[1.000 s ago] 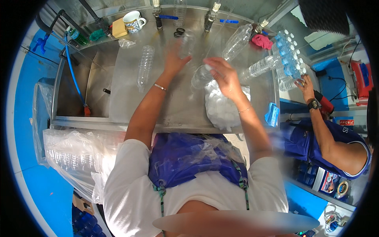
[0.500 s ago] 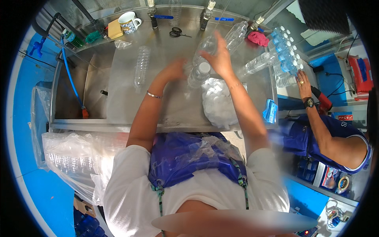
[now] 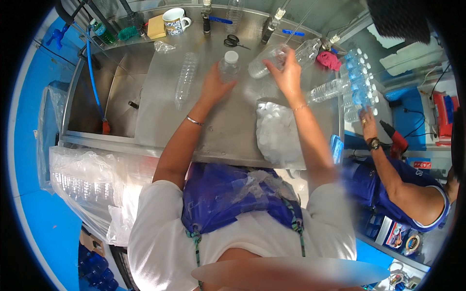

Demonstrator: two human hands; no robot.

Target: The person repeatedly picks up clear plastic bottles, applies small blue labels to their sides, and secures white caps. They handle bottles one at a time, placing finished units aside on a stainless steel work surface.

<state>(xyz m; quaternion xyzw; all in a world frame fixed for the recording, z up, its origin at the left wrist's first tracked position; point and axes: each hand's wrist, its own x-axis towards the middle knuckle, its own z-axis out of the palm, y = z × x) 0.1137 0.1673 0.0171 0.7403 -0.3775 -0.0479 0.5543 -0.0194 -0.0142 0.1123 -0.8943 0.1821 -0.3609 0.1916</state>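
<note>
My left hand (image 3: 214, 88) is wrapped around a clear plastic bottle (image 3: 230, 72) with a white cap, standing upright on the steel counter (image 3: 213, 140). My right hand (image 3: 288, 80) has its thumb and fingers around a second clear bottle (image 3: 262, 67), tilted and somewhat blurred. No cap can be made out on it. Left of my left hand lies a clear empty bottle (image 3: 186, 80). Below my right wrist rests a plastic bag of white caps (image 3: 276, 128). Another clear bottle (image 3: 308, 52) lies just beyond my right hand.
Black scissors (image 3: 234, 41), taps with blue handles (image 3: 221, 20) and a mug (image 3: 175, 22) stand at the back. A sink (image 3: 109, 97) is at left. At right, a co-worker's hand (image 3: 369, 123) touches rows of capped bottles (image 3: 358, 80), near a red heat gun (image 3: 399, 141).
My left hand has moved away from me, and the capped bottle has shifted left and farther back with it. My right hand has closed around the tilted bottle. The view has shifted slightly.
</note>
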